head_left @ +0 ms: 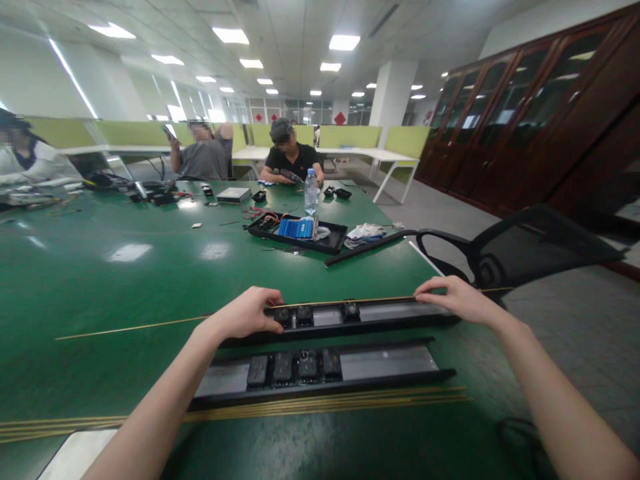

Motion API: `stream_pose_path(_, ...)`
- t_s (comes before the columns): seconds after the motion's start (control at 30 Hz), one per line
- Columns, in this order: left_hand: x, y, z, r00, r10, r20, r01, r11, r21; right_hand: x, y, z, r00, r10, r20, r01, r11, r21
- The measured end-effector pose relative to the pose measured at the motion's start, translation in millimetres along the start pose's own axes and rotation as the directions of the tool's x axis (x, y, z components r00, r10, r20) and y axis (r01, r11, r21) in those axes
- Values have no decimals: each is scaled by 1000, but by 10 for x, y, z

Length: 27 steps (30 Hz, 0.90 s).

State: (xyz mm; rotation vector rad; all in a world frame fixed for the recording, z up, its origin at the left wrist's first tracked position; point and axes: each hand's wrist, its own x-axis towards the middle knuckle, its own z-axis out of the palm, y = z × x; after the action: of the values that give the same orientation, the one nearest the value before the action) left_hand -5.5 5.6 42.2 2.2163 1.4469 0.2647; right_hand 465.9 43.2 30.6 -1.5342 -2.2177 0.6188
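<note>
A thin brass-coloured rod [135,329] runs along the far rim of a long black channel [400,323] and sticks out past both its ends. My right hand [463,300] pinches the rod over the channel's right part, thumb and forefinger together. Toward the channel's left end, my left hand [247,311] grips across it, fingers at the far rim and thumb low beside a black block [283,316]. Two more black blocks sit in this channel. Nearer to me lies a second black channel [390,362] holding several black blocks [283,368] on its grey floor.
Several brass rods [320,405] lie along the front, near a white-topped object [83,453]. Beyond are a black tray [323,243] with a blue finned part [296,229], a bottle [311,193], gloves [367,233] and a dark strip [367,250]. A chair [540,243] stands right; people sit opposite.
</note>
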Motion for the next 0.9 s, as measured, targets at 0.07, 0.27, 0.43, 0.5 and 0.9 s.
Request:
stream_pose_path(0.07,3,-4,4,1000,-1,2,1,1000,0,-7,2,-13,1000,8,-4,-8,1000,1)
stream_pose_path(0.27,4,-8,4,1000,13,-1,-13,1000,-1,-13,79,-31,1000,15,-15,-15,1000,-17)
stream_pose_path(0.43,-1,-1,0,1000,6,5,-6,1000,-3,-56,239,-134,986,36,-163,-50,995,-87)
stream_pose_path(0.5,-1,-9,5,1000,3,0,-3,1000,2,-76,250,-173,973,43,-227,-67,993,-96)
stream_pose_path(0.9,14,-33,18,999,-49,3,49,999,14,47,-347,171,950,-225,-218,218,974,-54)
